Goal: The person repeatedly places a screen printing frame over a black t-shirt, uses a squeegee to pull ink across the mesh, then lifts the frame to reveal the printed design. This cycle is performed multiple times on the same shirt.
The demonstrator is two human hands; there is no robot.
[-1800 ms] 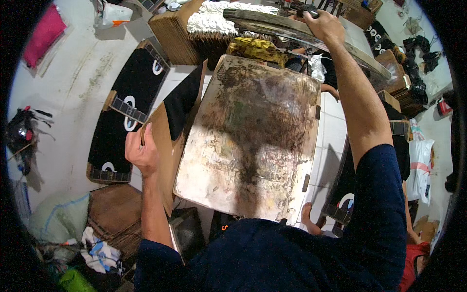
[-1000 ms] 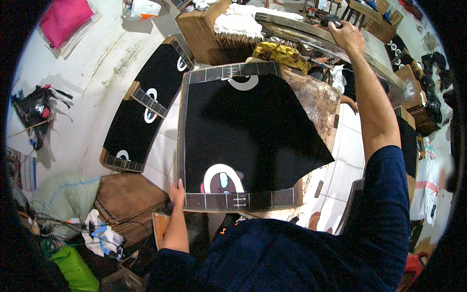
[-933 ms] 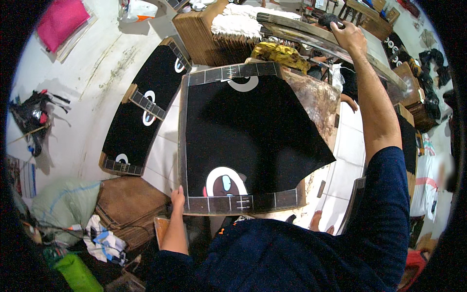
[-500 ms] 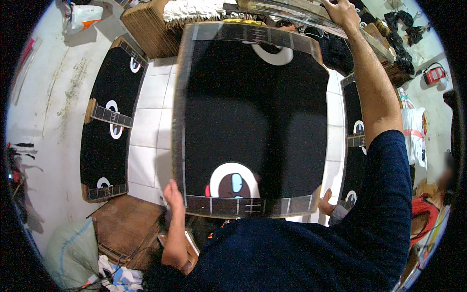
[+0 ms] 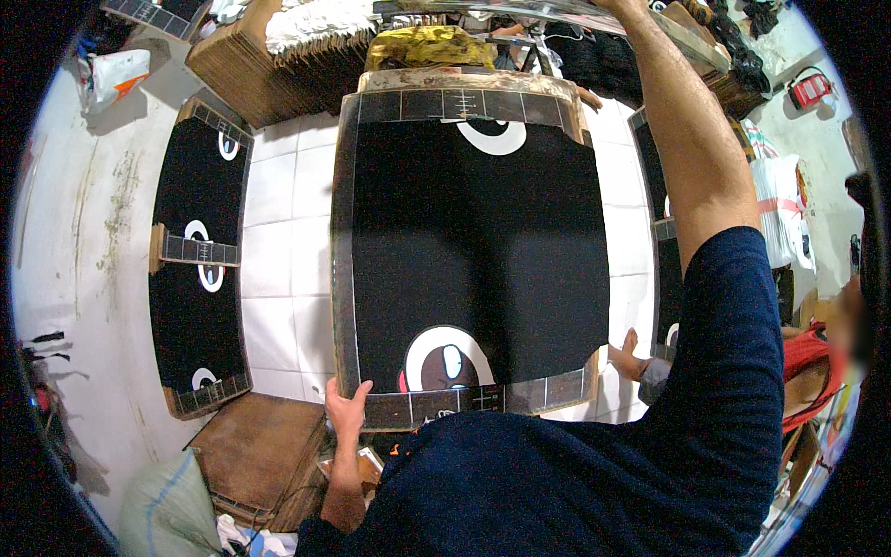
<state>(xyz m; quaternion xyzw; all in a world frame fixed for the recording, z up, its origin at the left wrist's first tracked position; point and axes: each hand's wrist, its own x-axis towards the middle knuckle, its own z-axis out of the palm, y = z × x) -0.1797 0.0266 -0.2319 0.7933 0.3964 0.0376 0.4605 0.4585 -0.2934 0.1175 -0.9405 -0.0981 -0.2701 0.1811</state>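
Observation:
A large board (image 5: 349,232) lies before me, covered with a black fabric panel (image 5: 473,241) that bears white-ringed eye prints; gridded strips border its near and far ends. At the near left corner, my left hand (image 5: 347,407) is closed round the board's edge, thumb on top and fingers along the side. My right arm stretches far forward. My right hand (image 5: 624,5), cut off by the picture's top, is at the rim of a long flat frame (image 5: 557,11) with a shiny, clear-looking surface; its fingers are mostly hidden.
Similar boards flank mine on the left (image 5: 200,325) and right (image 5: 664,265), across white floor tiles (image 5: 278,241). Stacked brown boards (image 5: 237,70) and yellow plastic (image 5: 432,48) stand beyond. A bare foot (image 5: 629,357) shows near the right edge. A person in red (image 5: 807,376) is at far right.
My left hand has gone from beside the board's left edge to a grip on its near corner. The right hand and the frame sit higher in the picture. The whole view has shifted somewhat.

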